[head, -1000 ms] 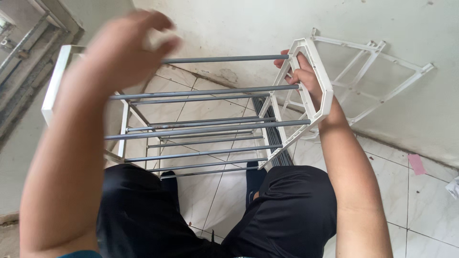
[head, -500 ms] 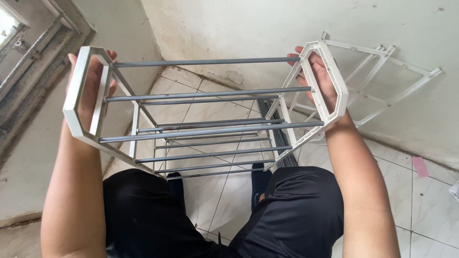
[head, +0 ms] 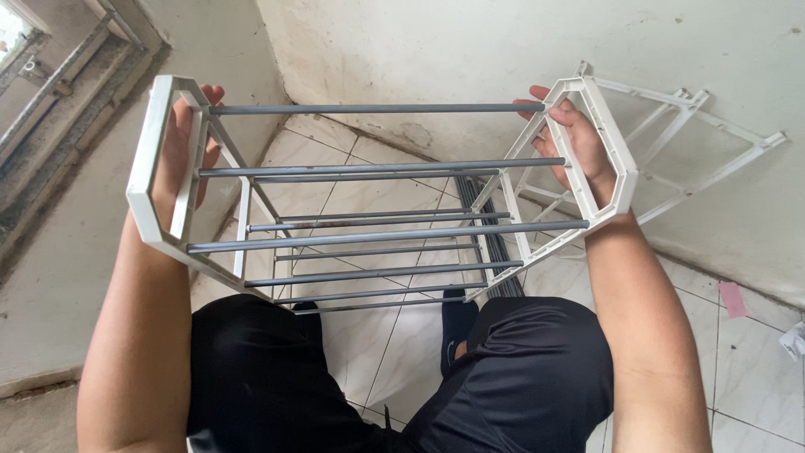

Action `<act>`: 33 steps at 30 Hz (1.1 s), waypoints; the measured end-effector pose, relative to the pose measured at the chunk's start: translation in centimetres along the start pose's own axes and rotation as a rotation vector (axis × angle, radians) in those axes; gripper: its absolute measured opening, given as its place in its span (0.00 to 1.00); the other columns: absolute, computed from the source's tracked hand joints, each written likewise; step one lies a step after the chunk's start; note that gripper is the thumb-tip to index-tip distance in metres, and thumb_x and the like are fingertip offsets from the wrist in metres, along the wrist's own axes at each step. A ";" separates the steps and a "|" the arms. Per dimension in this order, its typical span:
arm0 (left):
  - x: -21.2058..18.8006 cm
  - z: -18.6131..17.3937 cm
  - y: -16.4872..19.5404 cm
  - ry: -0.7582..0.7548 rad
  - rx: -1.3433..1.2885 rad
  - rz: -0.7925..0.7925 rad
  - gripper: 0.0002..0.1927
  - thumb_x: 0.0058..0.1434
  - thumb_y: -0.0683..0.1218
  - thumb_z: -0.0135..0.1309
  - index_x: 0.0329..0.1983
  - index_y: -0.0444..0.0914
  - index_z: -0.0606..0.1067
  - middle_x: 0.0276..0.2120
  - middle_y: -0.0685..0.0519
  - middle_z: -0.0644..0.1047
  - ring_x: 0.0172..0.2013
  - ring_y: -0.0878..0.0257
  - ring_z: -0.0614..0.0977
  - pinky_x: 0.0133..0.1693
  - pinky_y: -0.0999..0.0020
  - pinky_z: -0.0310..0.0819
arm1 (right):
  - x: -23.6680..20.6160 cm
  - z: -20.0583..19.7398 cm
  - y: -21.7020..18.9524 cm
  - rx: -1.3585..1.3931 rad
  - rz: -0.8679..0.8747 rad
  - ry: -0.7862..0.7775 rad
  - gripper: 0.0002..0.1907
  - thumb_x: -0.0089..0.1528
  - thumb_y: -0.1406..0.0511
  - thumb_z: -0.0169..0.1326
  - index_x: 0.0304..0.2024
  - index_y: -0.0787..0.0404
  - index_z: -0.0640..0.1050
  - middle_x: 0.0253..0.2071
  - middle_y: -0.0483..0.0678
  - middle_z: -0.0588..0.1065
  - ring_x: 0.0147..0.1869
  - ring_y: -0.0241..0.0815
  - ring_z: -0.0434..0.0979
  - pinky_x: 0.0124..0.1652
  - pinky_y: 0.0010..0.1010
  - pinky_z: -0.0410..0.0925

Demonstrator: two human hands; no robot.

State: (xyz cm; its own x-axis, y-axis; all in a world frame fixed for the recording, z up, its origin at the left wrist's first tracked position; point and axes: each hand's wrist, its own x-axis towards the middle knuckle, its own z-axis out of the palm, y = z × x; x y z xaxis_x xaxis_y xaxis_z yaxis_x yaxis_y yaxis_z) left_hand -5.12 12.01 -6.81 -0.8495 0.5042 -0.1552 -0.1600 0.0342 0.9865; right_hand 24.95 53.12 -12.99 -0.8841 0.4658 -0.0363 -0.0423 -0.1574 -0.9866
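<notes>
Head view, looking down past black shorts [head: 537,369] to a tiled floor [head: 369,193].

Rack [head: 369,210]: white plastic end frames, grey metal rods running between them, several tiers. Held up off the floor in front of the knees, centre of the picture, rods roughly level, slight tilt down toward 6 o'clock.

Left hand [head: 180,151]: at 10 o'clock, pressed flat against the outside of the left end frame [head: 155,168]. Fingers close together and extended up along the frame, tips showing past the top edge beside the top rod's end. Palm contact, not a wrap; thumb not visible.

Right hand [head: 579,147]: at 2 o'clock, on the outside of the right end frame [head: 616,159]. Fingers curled inward over the frame bars and clamped on it, fingertips showing through the openings near the top rod's right end.

Both forearms run up from 7 and 5 o'clock to the frame ends, so the rack is squeezed between the two hands.

Around it:
- Second white frame piece [head: 696,143], loose, at 2–3 o'clock, leaning on the wall [head: 470,50] just behind the right end frame. Touching or not: cannot tell.
- Bundle of dark grey rods [head: 499,260] lying on the floor at about 4 o'clock of the rack's centre, seen through the tiers.
- Black shoe [head: 457,323] on the tiles between the legs, 6 o'clock.
- Small pink scrap [head: 732,299] on the floor at 4 o'clock, well apart from the rack.
- Window frame [head: 50,75] at 10–11 o'clock, far left.
</notes>
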 end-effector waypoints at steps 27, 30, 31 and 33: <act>-2.3 -2.0 -1.0 -0.181 -0.262 0.106 0.52 0.64 0.81 0.33 0.77 0.41 0.68 0.66 0.55 0.71 0.59 0.64 0.72 0.62 0.70 0.68 | -2.0 -1.0 1.6 0.110 -0.160 0.021 0.41 0.69 0.40 0.29 0.69 0.60 0.68 0.69 0.48 0.69 0.71 0.43 0.66 0.74 0.42 0.55; -2.4 -1.9 -1.2 -0.122 -0.165 0.083 0.56 0.60 0.83 0.30 0.78 0.43 0.65 0.67 0.56 0.68 0.58 0.69 0.73 0.57 0.77 0.73 | -1.7 -0.9 1.5 0.109 -0.142 0.056 0.38 0.70 0.42 0.33 0.70 0.61 0.67 0.70 0.50 0.68 0.71 0.43 0.66 0.75 0.42 0.55; -2.4 -2.0 -1.2 -0.141 -0.147 0.093 0.56 0.60 0.83 0.29 0.79 0.43 0.64 0.68 0.56 0.68 0.56 0.69 0.72 0.56 0.77 0.73 | -1.6 -0.7 1.5 0.109 -0.134 0.071 0.37 0.71 0.43 0.35 0.70 0.61 0.66 0.71 0.51 0.68 0.71 0.43 0.66 0.75 0.43 0.55; -2.4 -1.8 -1.2 -0.180 -0.115 0.118 0.57 0.60 0.84 0.27 0.80 0.42 0.61 0.71 0.56 0.67 0.53 0.68 0.71 0.54 0.77 0.72 | -1.7 -0.5 1.5 0.109 -0.146 0.085 0.37 0.71 0.44 0.35 0.70 0.63 0.67 0.70 0.52 0.69 0.70 0.43 0.66 0.75 0.43 0.54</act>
State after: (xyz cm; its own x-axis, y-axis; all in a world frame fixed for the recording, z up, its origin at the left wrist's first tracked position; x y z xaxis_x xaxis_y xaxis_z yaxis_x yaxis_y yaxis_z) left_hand -3.85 9.22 -7.68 -0.7638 0.6453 -0.0177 -0.1302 -0.1271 0.9833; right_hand 26.63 52.57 -14.45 -0.8224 0.5621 0.0881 -0.2215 -0.1737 -0.9596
